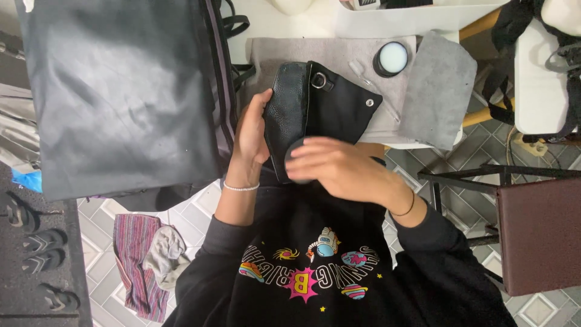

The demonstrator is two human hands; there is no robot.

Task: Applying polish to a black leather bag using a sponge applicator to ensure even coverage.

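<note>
A small black leather bag [321, 100] lies on a grey cloth [339, 57] on the white table. My left hand [251, 136] grips the bag's left side, thumb on its pebbled panel. My right hand [336, 166] is blurred and presses a round dark pad [293, 151] against the bag's near end. Metal rings and a stud show on the bag's flap.
An open round tin of pale cream [391, 59] and a second grey cloth [437, 91] lie to the right. A large black bag [121, 97] fills the left. A brown stool [538, 233], sandals [42, 254] and striped fabric [136, 266] are on the tiled floor.
</note>
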